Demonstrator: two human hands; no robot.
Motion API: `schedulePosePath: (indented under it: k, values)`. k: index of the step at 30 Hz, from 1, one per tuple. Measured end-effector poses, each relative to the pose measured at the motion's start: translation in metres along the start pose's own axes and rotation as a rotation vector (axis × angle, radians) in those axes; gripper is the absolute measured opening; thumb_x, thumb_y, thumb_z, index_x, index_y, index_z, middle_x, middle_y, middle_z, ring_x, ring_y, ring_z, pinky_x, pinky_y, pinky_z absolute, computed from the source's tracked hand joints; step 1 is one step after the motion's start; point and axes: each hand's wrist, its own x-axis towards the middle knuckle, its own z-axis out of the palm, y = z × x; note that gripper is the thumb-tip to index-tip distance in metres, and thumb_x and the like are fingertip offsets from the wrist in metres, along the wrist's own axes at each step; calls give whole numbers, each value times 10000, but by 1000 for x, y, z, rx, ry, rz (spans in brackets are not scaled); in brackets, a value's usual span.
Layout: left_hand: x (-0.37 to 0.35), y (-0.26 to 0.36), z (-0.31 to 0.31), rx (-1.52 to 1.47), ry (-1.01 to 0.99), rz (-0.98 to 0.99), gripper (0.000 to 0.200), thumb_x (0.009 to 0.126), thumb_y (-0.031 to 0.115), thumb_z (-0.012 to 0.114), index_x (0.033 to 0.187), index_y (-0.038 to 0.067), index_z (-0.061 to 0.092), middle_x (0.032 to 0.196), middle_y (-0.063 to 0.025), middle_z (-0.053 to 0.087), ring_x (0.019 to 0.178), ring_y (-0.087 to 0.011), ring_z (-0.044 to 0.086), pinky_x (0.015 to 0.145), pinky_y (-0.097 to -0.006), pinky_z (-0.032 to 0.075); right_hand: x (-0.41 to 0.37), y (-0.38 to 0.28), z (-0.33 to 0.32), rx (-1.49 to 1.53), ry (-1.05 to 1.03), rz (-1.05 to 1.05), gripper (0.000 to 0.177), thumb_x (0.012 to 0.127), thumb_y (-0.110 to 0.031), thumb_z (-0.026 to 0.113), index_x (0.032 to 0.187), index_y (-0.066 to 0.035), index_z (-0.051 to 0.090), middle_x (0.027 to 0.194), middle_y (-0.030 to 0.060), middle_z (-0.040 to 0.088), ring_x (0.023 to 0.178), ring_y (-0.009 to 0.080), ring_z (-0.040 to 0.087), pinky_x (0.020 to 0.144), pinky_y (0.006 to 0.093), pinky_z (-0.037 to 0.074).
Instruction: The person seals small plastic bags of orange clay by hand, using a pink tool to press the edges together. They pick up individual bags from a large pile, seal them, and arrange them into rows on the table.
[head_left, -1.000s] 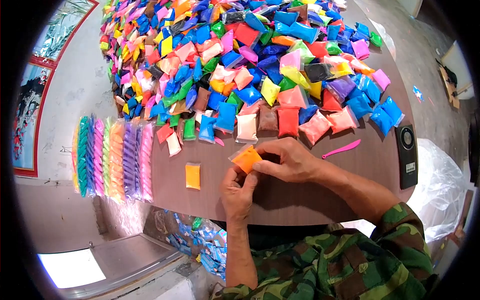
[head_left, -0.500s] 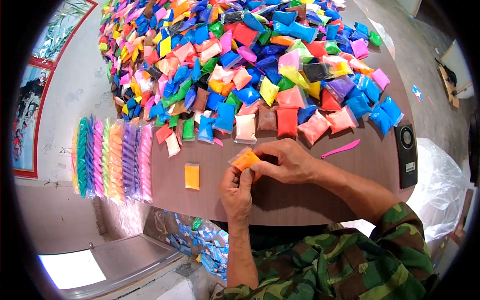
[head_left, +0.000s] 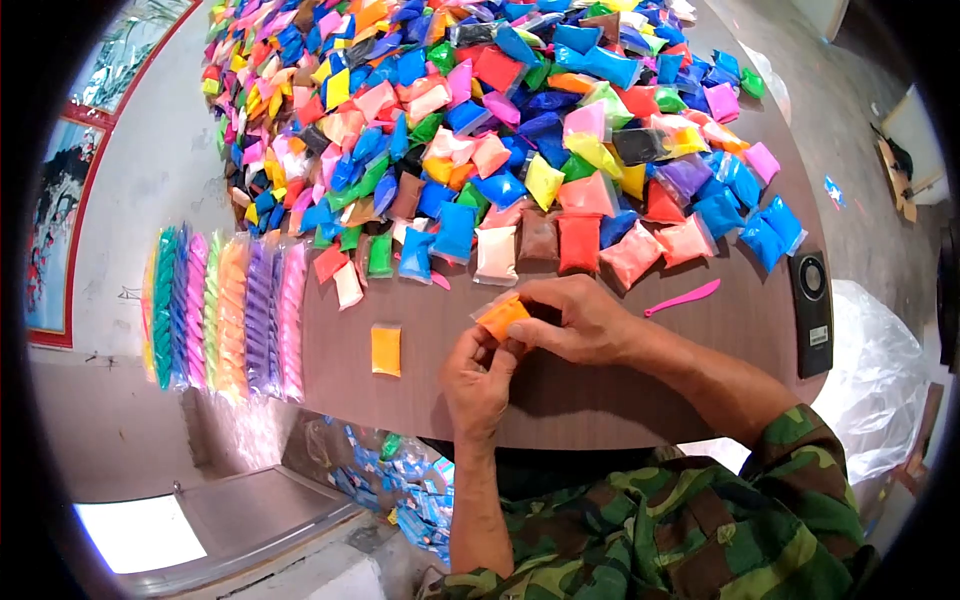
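Between my two hands is a small orange packet (head_left: 500,314) in clear film, tilted above the near part of the brown table. My left hand (head_left: 476,385) pinches its lower end between thumb and fingers. From the right, my right hand (head_left: 570,318) grips the packet, thumb pressed on its front. The fingers behind it are partly hidden. To the left, a second packet, yellow-orange (head_left: 386,350), lies flat on the table. A cream packet (head_left: 496,255) and a red packet (head_left: 579,243) lie just beyond my hands.
A large heap of coloured packets (head_left: 480,130) covers the table's far side. Twisted coloured sticks in clear sleeves (head_left: 230,315) lie at the left edge. A pink plastic knife (head_left: 683,298) and a black device with a round dial (head_left: 812,310) are on the right.
The orange packet has shifted slightly and tilted between my hands. My right thumb has moved a little to the right and my left fingers have changed their hold. The view has shifted slightly.
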Motion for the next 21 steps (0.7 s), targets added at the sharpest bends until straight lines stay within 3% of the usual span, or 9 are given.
schedulePosePath:
  k: [2, 3, 6, 11, 15, 18, 20, 21]
  values:
    - [-2, 4, 2, 25, 11, -34, 310, 1051, 141, 760, 1283, -51, 686, 1136, -88, 765, 1018, -127, 735, 912, -256, 591, 1, -5, -2, 67, 4, 23, 283, 1010, -234, 746, 1166, 2, 738, 950, 181, 755, 820, 225, 736, 750, 361, 571]
    - [0, 5, 2, -5, 1, -35, 296, 1055, 140, 755, 1275, -48, 692, 1125, -78, 763, 1004, -119, 730, 900, -253, 587, 0, -6, -2, 139, -10, 65, 276, 1015, -219, 746, 1178, 3, 736, 937, 141, 749, 826, 166, 707, 765, 338, 566]
    - [0, 3, -1, -88, -14, -30, 267, 1066, 147, 740, 1256, -38, 708, 1095, -51, 757, 971, -99, 712, 874, -249, 578, 0, -13, -4, 133, -4, 38, 258, 1022, -200, 737, 1177, 6, 735, 915, 115, 726, 828, 130, 674, 768, 325, 560]
    - [2, -3, -1, -78, -4, 6, 224, 1074, 152, 725, 1221, -18, 723, 1039, -5, 737, 918, -71, 676, 829, -238, 561, -1, -15, -9, -83, -91, 99, 279, 996, -194, 732, 1181, 15, 720, 924, 84, 726, 835, 139, 658, 771, 332, 553]
    - [2, -5, 0, -36, 7, 13, 224, 1072, 155, 725, 1205, -25, 722, 1011, -1, 726, 890, -58, 659, 805, -234, 557, -2, -15, 0, -50, 2, 34, 289, 991, -193, 739, 1178, 26, 726, 919, 86, 716, 820, 152, 663, 729, 328, 543]
    - [-2, -3, 0, 119, 110, 66, 253, 1047, 171, 757, 1211, -19, 727, 1009, -30, 749, 880, -83, 681, 798, -254, 572, -4, -27, 6, -117, 72, 79, 304, 969, -186, 775, 1180, 29, 736, 911, 78, 695, 806, 143, 661, 709, 318, 539]
    - [-16, 7, -12, 302, 241, 135, 291, 1014, 179, 786, 1226, -13, 730, 1078, -73, 770, 946, -156, 718, 858, -312, 589, -10, -47, 6, -224, 121, 118, 318, 949, -178, 803, 1184, 28, 744, 902, 75, 676, 792, 132, 657, 700, 308, 537]
    - [-22, 12, -22, 394, 304, 169, 312, 998, 183, 801, 1233, -10, 732, 1113, -95, 780, 978, -192, 737, 888, -341, 597, -13, -50, 5, -339, 144, 86, 318, 915, -184, 840, 1168, -7, 763, 923, 90, 689, 772, 179, 694, 699, 324, 558]
